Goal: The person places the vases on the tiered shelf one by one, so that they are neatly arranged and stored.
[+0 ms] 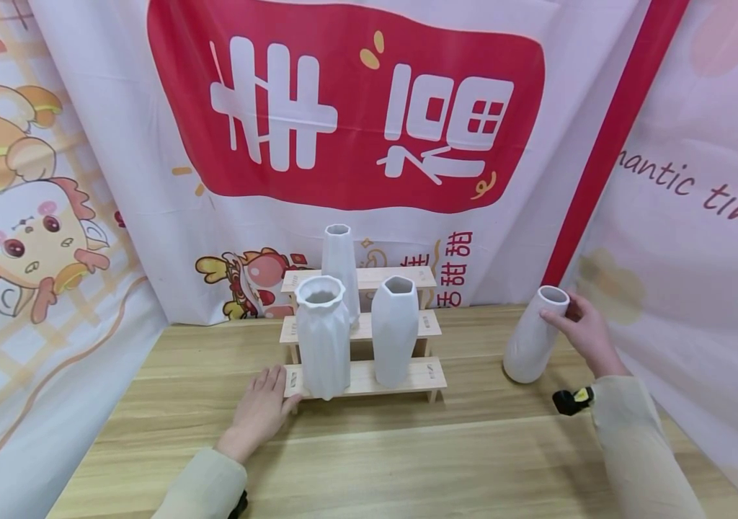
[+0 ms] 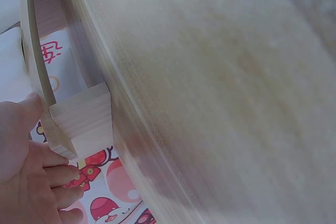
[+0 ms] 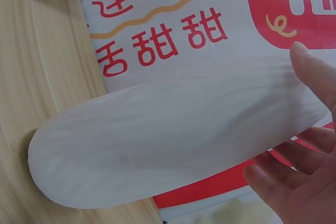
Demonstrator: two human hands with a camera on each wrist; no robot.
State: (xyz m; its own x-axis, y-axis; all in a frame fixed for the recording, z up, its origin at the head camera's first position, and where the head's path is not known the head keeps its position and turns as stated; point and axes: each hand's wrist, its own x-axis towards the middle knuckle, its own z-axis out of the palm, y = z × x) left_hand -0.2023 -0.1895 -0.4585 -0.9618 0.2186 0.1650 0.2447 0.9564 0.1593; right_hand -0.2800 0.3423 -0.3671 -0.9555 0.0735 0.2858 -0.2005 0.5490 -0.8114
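Observation:
On the right of the table, my right hand point(image 1: 586, 333) grips a smooth white vase point(image 1: 527, 342) near its round rim, thumb on one side and fingers on the other. The right wrist view shows that vase point(image 3: 157, 140) with its rounded base at the table surface; I cannot tell if it rests fully there. My left hand point(image 1: 260, 404) holds the left end of the lowest shelf of a three-step wooden stand point(image 1: 362, 375). In the left wrist view, the thumb and fingers lie about the corner of the shelf board point(image 2: 60, 140).
A fluted white vase point(image 1: 323, 339) and a faceted white vase point(image 1: 396, 331) stand on the lowest step. Behind them is a slim white vase point(image 1: 340, 267), higher up. The wood-grain table point(image 1: 408, 461) ends at a printed cloth point(image 1: 356, 194) behind, with cloth on both sides.

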